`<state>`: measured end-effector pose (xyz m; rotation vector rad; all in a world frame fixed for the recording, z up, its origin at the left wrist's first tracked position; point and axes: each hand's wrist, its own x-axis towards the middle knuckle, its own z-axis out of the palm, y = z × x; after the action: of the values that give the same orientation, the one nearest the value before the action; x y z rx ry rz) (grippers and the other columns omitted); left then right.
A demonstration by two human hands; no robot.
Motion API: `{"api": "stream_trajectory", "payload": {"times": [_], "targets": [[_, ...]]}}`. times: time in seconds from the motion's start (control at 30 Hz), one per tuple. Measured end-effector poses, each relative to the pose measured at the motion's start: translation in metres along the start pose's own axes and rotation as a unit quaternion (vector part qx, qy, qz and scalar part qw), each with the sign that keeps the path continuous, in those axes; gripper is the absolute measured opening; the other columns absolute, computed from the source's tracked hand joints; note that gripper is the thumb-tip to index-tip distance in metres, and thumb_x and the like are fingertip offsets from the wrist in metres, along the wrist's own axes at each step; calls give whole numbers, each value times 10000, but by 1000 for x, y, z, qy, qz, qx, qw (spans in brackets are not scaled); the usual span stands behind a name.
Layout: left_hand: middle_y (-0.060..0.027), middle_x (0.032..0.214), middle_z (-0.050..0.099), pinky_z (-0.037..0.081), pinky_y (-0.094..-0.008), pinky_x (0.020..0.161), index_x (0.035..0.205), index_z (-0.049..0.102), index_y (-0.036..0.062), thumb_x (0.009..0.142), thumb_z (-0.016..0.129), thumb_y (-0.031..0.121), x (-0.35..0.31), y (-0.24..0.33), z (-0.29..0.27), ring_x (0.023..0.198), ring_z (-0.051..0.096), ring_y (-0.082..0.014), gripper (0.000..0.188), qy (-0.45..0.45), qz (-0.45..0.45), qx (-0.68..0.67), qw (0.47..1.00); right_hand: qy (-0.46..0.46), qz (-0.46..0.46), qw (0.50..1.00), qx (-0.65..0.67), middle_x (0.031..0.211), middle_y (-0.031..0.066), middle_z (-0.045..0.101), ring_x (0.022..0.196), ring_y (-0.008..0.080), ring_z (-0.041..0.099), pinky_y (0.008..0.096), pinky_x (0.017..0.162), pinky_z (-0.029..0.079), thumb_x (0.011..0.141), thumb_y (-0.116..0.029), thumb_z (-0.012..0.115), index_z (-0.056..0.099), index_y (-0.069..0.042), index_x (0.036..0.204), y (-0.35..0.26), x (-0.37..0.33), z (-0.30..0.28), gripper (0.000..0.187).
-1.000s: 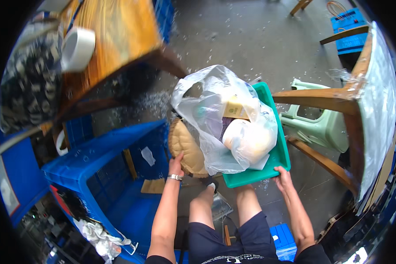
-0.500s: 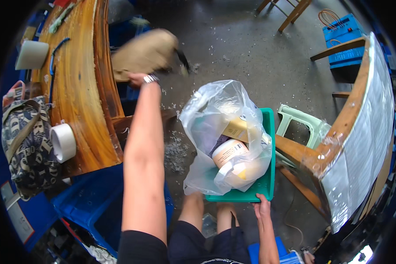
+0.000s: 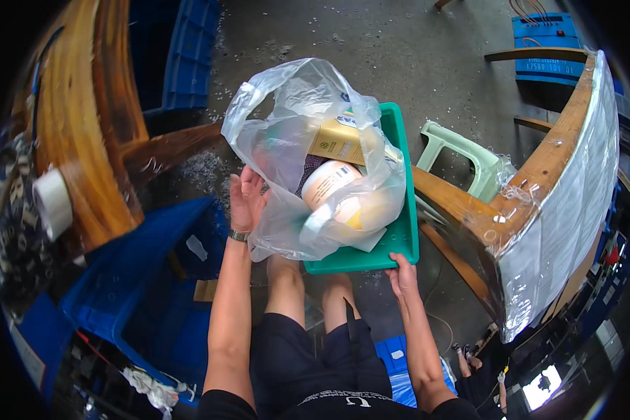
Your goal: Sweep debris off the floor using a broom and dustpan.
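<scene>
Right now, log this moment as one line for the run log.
left hand: open, flat against clear plastic bag | right hand: grips green tray at near edge | bag: on tray, holds tan box, round tub

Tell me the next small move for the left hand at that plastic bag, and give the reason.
Probably close the left hand on the clear plastic bag at its side. The hand is open, palm against the bag's left wall, while the right hand grips the near edge of the green tray. The bag, holding a round tub and a yellow box, bulges over the tray's left edge.
</scene>
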<state>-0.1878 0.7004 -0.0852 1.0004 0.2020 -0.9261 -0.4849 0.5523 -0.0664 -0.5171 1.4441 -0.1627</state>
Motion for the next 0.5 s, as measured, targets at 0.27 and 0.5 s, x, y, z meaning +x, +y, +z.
{"api": "stream_trajectory", "payload": {"times": [0.27,0.5], "targets": [[-154,1120,363,269,-329,893,1181,233,0,644,621,252,-93,-14,28,1091,300,-244,710,88,275,435,853,-57,16,994,-94,762,38,498,679,144,507,289,578,438,658,-58,532,472,-42,855,16,-17,-14,206],[-117,1154,381,172,-489,910,1050,480,104,697,474,261,-199,-4,95,1111,303,-277,387,-90,275,638,714,-122,44,985,-113,782,72,552,673,164,534,276,619,436,692,-145,517,519,3,872,2,-84,-25,233]]}}
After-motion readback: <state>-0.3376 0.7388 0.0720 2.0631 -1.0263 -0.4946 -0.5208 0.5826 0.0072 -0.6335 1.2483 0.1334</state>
